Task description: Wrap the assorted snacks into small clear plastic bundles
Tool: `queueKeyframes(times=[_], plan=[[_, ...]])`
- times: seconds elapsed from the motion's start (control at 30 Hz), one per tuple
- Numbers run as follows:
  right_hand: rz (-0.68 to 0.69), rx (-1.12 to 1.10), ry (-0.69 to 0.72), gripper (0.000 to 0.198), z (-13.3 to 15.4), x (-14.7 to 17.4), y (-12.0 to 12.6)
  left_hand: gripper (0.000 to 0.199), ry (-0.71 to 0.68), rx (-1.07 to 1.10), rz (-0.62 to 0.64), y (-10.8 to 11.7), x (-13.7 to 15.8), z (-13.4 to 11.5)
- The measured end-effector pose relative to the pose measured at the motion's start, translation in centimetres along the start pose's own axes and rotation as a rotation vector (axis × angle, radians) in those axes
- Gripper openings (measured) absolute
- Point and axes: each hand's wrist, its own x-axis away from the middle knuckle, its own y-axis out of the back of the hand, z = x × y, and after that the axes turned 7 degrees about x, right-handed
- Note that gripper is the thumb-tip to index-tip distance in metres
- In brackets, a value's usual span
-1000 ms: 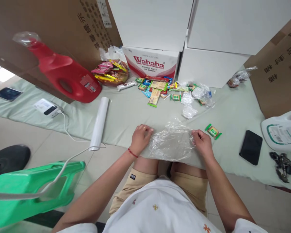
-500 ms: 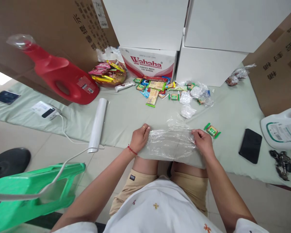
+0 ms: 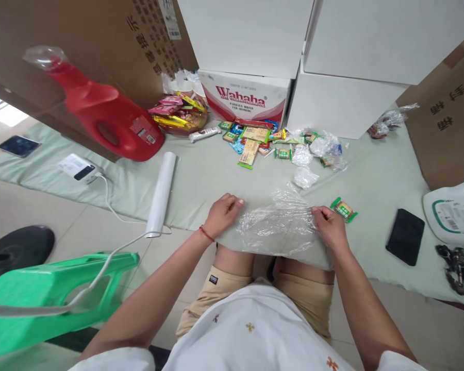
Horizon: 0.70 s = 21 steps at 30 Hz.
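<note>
A sheet of clear plastic film (image 3: 274, 226) lies crinkled over the front edge of the cloth-covered table, between my two hands. My left hand (image 3: 225, 212), with a red string round its wrist, is closed at the film's left side, thumb against the curled fingers. At the right side, my right hand (image 3: 330, 222) pinches the film between thumb and fingers. Just beyond the right hand lies a small green-ended biscuit packet (image 3: 344, 209). Crumpled clear plastic (image 3: 305, 176) rests behind the film.
Wrapped snacks (image 3: 251, 147) are heaped before a Wahaha carton (image 3: 247, 98). A snack bowl (image 3: 185, 121), a red jug (image 3: 112, 121) and a white roll (image 3: 161, 195) stand or lie leftward. Rightward are a black phone (image 3: 405, 237), keys (image 3: 458, 268) and a white jug (image 3: 456, 214).
The film looks slacker near my left hand, which has shifted slightly away from its crinkled part. My right hand still pinches it. The whole view has moved a little.
</note>
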Motion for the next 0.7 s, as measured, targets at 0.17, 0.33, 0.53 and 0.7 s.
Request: queueKeyframes(times=[0.17, 0.33, 0.53, 0.7], plan=[[-0.012, -0.009, -0.008, 0.042, 0.0, 0.2, 0.0, 0.052, 0.171, -0.219, -0.044, -0.6, 1.8, -1.9], [0.006, 0.016, 0.0, 0.043, 0.0, 0.3, -0.2, 0.055, 0.256, -0.15, 0.011, -1.6, 2.6, -1.7], [-0.004, 0.018, 0.008, 0.042, -0.5, -0.1, 0.0, 0.039, 0.264, 0.383, -0.027, -1.7, 2.1, -0.5], [-0.008, 0.002, -0.009, 0.044, -1.1, -0.2, 0.0, 0.04, 0.343, 0.602, -0.218, -0.1, 2.4, 0.7]])
